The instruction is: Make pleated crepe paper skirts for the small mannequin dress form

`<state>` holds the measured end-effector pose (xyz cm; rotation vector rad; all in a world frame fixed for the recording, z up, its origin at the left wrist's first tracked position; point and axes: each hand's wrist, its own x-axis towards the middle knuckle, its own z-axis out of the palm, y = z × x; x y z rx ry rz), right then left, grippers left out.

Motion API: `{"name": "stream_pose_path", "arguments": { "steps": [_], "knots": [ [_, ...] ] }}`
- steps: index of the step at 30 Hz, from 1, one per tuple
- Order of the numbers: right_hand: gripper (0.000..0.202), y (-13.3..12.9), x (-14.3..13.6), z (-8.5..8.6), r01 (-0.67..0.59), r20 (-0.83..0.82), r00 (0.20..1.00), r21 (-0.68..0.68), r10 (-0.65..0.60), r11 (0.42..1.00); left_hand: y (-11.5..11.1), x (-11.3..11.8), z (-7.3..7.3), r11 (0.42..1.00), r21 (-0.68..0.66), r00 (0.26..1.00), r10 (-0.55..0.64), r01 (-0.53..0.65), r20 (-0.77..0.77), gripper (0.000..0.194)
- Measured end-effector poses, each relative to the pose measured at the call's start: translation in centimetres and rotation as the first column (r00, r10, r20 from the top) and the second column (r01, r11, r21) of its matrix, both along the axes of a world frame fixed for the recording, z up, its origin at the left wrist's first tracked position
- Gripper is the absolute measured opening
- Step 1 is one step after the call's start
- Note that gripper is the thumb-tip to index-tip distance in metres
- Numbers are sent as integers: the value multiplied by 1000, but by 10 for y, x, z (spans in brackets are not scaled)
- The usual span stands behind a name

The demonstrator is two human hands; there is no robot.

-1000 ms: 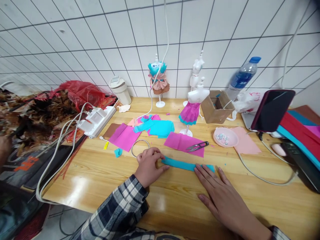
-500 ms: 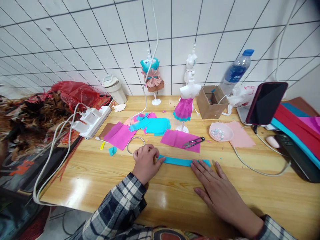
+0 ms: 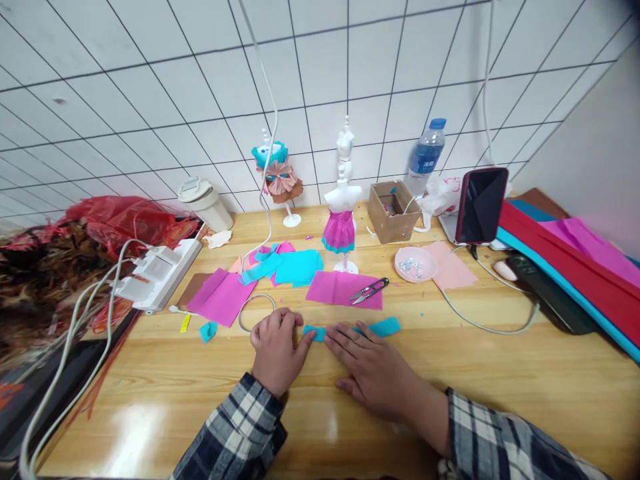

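Note:
A narrow blue strip (image 3: pixel 386 327) that looks like crepe paper lies flat across the table in front of me. My left hand (image 3: pixel 278 347) has its fingers curled, with the thumb pressing down on the strip's left end. Flat across the strip's middle rests my right hand (image 3: pixel 367 367), fingers stretched out and covering part of it. Just beyond lies a magenta paper piece (image 3: pixel 325 290) with thread snips (image 3: pixel 370 291) on top. Behind it stands a small white dress form (image 3: pixel 343 200) wearing a magenta skirt with a blue hem. A thin metal ring (image 3: pixel 241 313) is near my left hand.
Blue sheets (image 3: pixel 300 267) and a magenta sheet (image 3: pixel 223 298) lie left of centre. A power strip (image 3: pixel 165 273) with cables sits farther left. To the right are a pink dish (image 3: pixel 429 268) of beads, a cardboard box (image 3: pixel 395 227), a propped phone (image 3: pixel 481 207) and a water bottle (image 3: pixel 428 157).
My right hand has slid left along the strip, from near its right end to its middle, uncovering that end. My left hand stays at the left end. The view has shifted.

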<state>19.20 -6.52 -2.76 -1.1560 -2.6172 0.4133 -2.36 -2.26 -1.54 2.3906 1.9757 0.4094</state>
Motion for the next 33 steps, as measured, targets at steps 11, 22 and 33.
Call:
{"name": "stream_pose_path", "arguments": {
  "steps": [11,22,33],
  "knots": [
    [62,0,1,-2,17,-44,999,-90,-21,996,-53,14,-12,885,26,846,-435,464,-309,63],
    [67,-9,16,-6,56,4,998,56,-56,997,-55,13,-10,941,-66,895,-337,333,-292,72],
    [62,-8,66,1,214,139,966,28,-216,976,-56,18,-7,958,-182,929,-265,222,-260,78]
  ]
}}
